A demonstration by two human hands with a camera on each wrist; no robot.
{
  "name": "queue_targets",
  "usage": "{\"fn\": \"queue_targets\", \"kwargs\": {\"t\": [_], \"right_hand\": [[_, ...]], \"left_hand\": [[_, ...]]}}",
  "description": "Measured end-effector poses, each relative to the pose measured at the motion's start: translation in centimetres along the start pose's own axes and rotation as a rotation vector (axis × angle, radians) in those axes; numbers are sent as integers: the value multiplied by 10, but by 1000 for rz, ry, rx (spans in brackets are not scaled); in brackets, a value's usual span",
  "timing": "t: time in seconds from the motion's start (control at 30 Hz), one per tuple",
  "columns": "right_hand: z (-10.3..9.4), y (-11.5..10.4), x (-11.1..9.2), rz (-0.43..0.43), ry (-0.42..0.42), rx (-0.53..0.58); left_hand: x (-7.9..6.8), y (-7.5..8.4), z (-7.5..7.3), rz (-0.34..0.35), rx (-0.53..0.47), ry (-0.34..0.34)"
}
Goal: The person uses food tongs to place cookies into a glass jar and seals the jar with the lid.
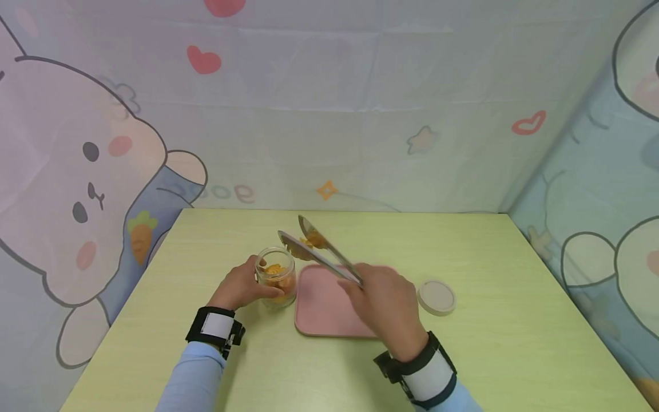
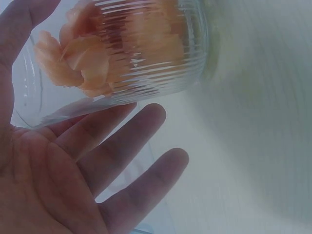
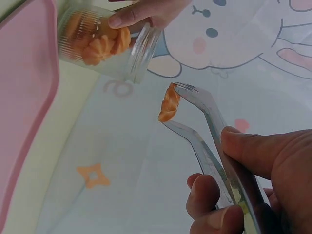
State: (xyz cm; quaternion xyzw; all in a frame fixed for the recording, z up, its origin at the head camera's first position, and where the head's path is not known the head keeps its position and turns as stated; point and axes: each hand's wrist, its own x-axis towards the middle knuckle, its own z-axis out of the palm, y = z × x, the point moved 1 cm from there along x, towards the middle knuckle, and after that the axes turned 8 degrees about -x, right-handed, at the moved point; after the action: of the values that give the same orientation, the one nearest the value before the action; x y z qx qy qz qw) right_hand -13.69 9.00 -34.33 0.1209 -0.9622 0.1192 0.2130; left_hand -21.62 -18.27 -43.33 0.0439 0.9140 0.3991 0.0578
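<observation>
My left hand (image 1: 244, 286) holds a clear glass jar (image 1: 290, 288) by its side, thumb on the near wall. Several orange-brown piped cookies (image 2: 92, 58) lie inside the uncovered, ribbed jar. In the left wrist view, some fingers stretch out below the glass. My right hand (image 1: 386, 300) grips metal tongs (image 1: 329, 264) with thumb and fingers. Between the tong tips, one swirled cookie (image 3: 169, 103) is pinched, raised near the jar's mouth.
A pink tray (image 1: 329, 309) lies on the pale yellow table (image 1: 515, 343), right of the jar and partly under my right hand. A round whitish lid (image 1: 436, 297) rests to the tray's right. Behind the table hangs a printed cloth (image 1: 334, 114).
</observation>
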Motion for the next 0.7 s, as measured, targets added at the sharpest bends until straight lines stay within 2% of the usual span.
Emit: {"fn": "queue_targets", "kwargs": {"t": [0.3, 0.43, 0.7], "right_hand": [[3, -12, 8, -143, 120, -64], [2, -17, 9, -165, 145, -84], [7, -25, 14, -105, 13, -10]], "left_hand": [[1, -1, 0, -11, 0, 2], [1, -1, 0, -14, -2, -1], [1, -2, 1, -20, -14, -6]]}}
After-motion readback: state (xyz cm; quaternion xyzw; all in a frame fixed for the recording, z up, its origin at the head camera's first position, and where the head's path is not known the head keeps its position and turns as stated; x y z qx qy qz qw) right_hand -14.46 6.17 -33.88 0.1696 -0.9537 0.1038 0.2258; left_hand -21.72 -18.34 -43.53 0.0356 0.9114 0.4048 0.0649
